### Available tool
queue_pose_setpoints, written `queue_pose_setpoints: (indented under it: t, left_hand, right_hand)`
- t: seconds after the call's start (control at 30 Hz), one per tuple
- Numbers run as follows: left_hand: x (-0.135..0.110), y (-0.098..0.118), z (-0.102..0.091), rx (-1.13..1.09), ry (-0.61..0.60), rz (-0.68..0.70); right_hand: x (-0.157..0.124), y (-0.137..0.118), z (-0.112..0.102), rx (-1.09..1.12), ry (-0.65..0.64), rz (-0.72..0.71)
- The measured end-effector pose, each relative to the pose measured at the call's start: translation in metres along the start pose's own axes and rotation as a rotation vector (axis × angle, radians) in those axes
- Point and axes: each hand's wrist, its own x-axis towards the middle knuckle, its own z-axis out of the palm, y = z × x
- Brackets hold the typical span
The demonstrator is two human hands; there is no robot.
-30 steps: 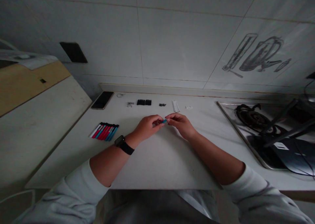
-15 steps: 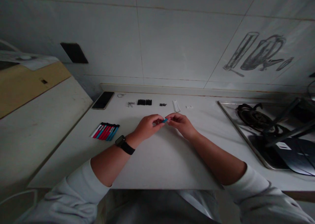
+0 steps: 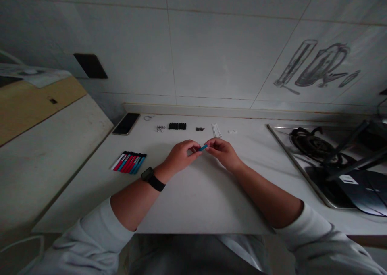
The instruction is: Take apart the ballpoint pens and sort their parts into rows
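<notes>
Above the middle of the counter, a short blue tube point(image 3: 202, 148), seemingly a pen barrel, is pinched at both ends. My left hand point(image 3: 181, 152) closes on its left end with thumb and fingers. At its right end, my right hand point(image 3: 223, 152) grips it between the fingertips. The tube tilts slightly, right end higher. Fingers cover parts of both ends. Left of my left wrist lies a row of red, blue and white pens point(image 3: 128, 162) with black ends.
Along the back of the white counter point(image 3: 199, 202) lie small metal pieces point(image 3: 160, 128), black sleeves point(image 3: 177, 126), small dark parts point(image 3: 200, 129), thin white rods point(image 3: 216, 130) and tiny white pieces point(image 3: 232, 132). A phone point(image 3: 126, 123) lies back left; a gas stove point(image 3: 314, 144) stands right.
More of the blue tube shows between my hands now. The fingertips of my right hand have shifted slightly up and right along it. The parts on the counter have not moved.
</notes>
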Motion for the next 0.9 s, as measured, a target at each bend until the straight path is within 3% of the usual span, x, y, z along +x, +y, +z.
queue_pose_setpoints:
  t: [0.07,0.13,0.27,0.37,0.5,0.67,0.9]
  left_hand:
    - [0.0,0.001,0.0,0.02,0.0,0.0]
    - [0.001,0.001,-0.001,0.05,0.012,-0.007]
    - [0.001,0.0,0.0,0.077,0.02,-0.016]
    - [0.0,-0.002,0.001,0.073,0.001,-0.008]
    - [0.0,-0.003,0.002,0.076,-0.002,-0.011]
    - [0.0,-0.003,0.001,0.068,-0.018,-0.022]
    - [-0.001,-0.001,0.0,0.064,-0.023,-0.032]
  right_hand:
    - [0.002,-0.001,-0.005,-0.041,-0.027,-0.01]
    - [0.006,-0.002,-0.019,-0.152,0.029,-0.021]
    - [0.017,0.002,-0.065,-0.66,0.366,-0.029]
    - [0.021,0.009,-0.088,-1.027,0.292,0.028]
    - [0.022,0.015,-0.087,-1.258,0.116,0.085]
    - [0.025,0.015,-0.077,-1.362,0.067,0.083]
    - [0.022,0.012,-0.084,-1.35,0.1,0.102]
